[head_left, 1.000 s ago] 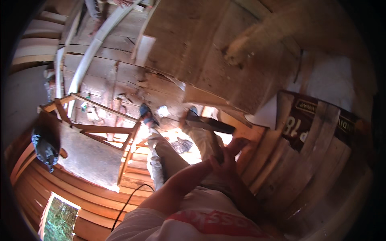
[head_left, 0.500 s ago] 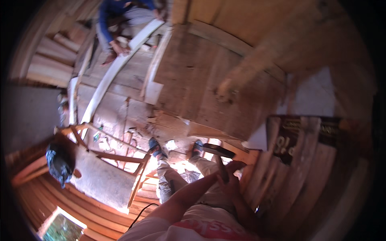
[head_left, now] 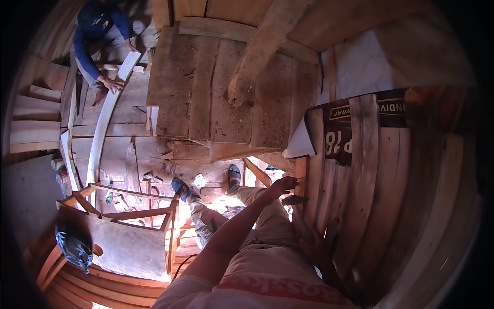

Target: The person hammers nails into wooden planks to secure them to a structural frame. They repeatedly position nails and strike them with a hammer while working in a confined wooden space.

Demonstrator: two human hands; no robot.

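Observation:
My left hand (head_left: pixel 282 187) reaches across to an upright orange-brown wooden post (head_left: pixel 302 189) at the edge of the plank wall. Its fingertips are pinched together against the post; whatever they hold is too small to make out. Just below it is the dark head of a hammer (head_left: pixel 295 200). My right hand (head_left: pixel 315 246), low and to the right, is closed around the hammer's handle, close to the wall planks (head_left: pixel 355 206). The hammer head is just short of the post and my left fingers.
A person (head_left: pixel 103 46) crouches at the far left, both hands on a long pale strip (head_left: pixel 105 116). A wooden frame with a grey board (head_left: pixel 131 239) and a dark plastic bag (head_left: pixel 72 250) stands at left. A thick beam (head_left: pixel 257 56) slants overhead. Scraps litter the plank floor.
My view has turned to the right. My left hand has come up against the post, and the hammer in my right hand has dropped below it. The other person has leaned over the strip.

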